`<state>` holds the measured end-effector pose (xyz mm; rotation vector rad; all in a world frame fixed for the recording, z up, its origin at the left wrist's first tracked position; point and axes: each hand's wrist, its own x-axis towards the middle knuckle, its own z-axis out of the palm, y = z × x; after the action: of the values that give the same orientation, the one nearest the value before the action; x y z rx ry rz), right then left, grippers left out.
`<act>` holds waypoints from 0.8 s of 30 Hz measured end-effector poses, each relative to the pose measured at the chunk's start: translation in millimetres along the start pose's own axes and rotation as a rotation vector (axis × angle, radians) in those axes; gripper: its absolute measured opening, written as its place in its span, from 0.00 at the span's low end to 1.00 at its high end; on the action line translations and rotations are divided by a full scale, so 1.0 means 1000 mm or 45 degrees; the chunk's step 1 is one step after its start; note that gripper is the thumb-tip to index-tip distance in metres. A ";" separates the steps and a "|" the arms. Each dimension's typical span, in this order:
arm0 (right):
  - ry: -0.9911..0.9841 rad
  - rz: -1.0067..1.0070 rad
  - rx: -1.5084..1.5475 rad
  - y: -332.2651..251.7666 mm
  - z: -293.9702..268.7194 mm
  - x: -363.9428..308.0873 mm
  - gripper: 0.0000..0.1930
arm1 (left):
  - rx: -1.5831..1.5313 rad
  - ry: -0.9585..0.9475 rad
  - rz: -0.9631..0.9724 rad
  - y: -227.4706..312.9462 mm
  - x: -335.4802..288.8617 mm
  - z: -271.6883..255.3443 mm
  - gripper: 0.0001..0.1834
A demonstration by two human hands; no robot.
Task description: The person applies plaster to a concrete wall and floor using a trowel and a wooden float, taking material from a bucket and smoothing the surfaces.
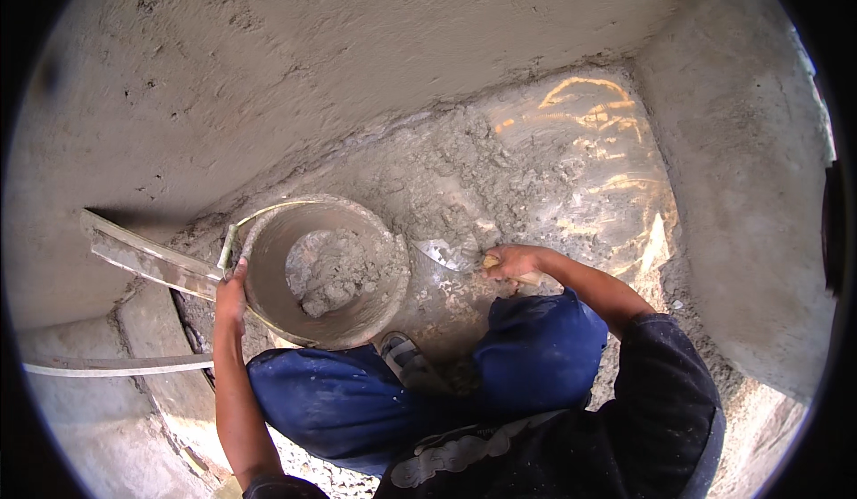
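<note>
My left hand is closed on the rim of a mortar-caked bucket, near where its pale handle joins. Wet grey mortar lies in the bottom of the bucket. To the right of it, my right hand grips a trowel by its wooden handle. The trowel's metal blade points left toward the bucket, low over the floor, partly smeared with mortar. Loose mortar is spread on the floor just beyond the blade.
A plastered wall runs along the far side and meets another wall at the right. Left of the bucket are a long mortar-covered board and a narrow pale strip. My knees in blue trousers are close to the bucket.
</note>
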<state>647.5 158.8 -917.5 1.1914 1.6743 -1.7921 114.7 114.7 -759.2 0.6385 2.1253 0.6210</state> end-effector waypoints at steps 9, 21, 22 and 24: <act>1.160 -0.162 -0.451 -0.043 -0.013 0.044 0.21 | 0.031 -0.011 0.032 0.006 -0.002 -0.002 0.36; 1.236 -0.235 -0.496 -0.024 -0.017 0.065 0.17 | 0.043 -0.001 0.070 -0.002 0.000 -0.002 0.39; 1.249 -0.243 -0.513 -0.026 -0.014 0.062 0.18 | 0.040 0.017 0.072 -0.003 0.001 -0.002 0.39; 1.158 -0.185 -0.516 -0.035 -0.014 0.065 0.18 | 0.011 -0.033 0.088 0.005 -0.002 0.001 0.39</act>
<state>588.9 194.5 -946.9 1.8514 2.4909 -0.8874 117.8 117.8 -755.2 0.7235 2.0903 0.6385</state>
